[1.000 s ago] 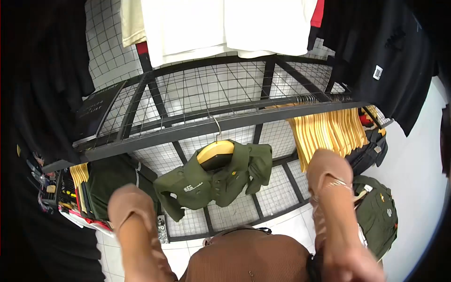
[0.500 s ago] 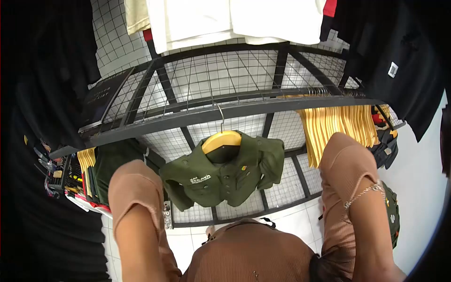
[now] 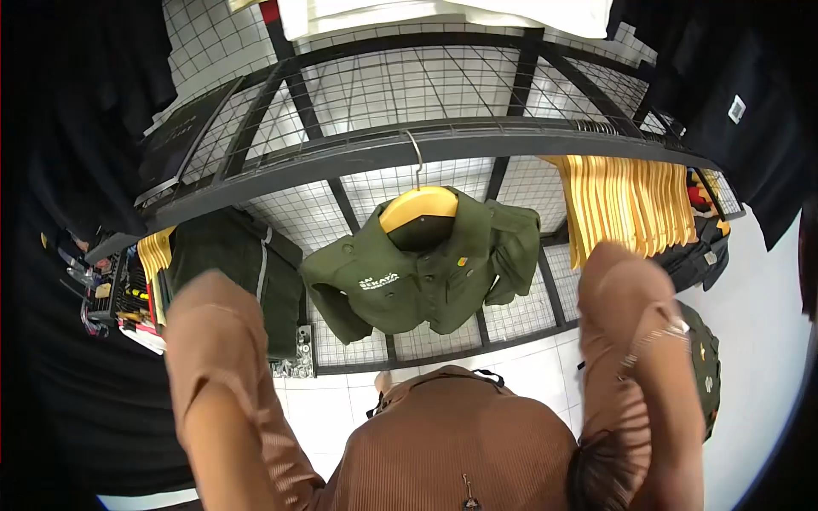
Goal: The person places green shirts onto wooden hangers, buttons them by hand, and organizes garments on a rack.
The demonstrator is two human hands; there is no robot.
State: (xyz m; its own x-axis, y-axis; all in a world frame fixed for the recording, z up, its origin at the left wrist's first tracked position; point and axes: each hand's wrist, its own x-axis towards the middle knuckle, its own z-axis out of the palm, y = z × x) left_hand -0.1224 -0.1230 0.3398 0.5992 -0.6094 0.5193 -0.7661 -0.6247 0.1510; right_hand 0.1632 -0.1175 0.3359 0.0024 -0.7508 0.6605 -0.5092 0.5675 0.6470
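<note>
Neither of my hands shows; both forearms run back toward the camera and leave the frame at the bottom. My left arm's brown sleeve [image 3: 217, 332] is bent at the elbow and blurred, in front of dark green garments [image 3: 223, 272]. On the other side, my right arm's brown sleeve [image 3: 626, 294] is bent too, with a silver chain bracelet [image 3: 656, 341] around the arm. Between them a dark green collared shirt [image 3: 430, 285] with white lettering hangs from a yellow hanger [image 3: 419, 207], its metal hook over the rack's bar. Neither arm visibly touches the shirt.
A black metal rack [image 3: 392, 157] with wire mesh crosses ahead. Several yellow hangers [image 3: 630, 204] crowd its right side. A dark book-like item [image 3: 187, 140] lies at left. Black garments [image 3: 85, 170] hang at both sides, white garments [image 3: 443, 17] above. White floor tiles [image 3: 324, 422] show below.
The rack and the hanging shirt sit higher in the frame now, as the view has tilted down. My left elbow has shifted left. My right elbow stays nearly in place.
</note>
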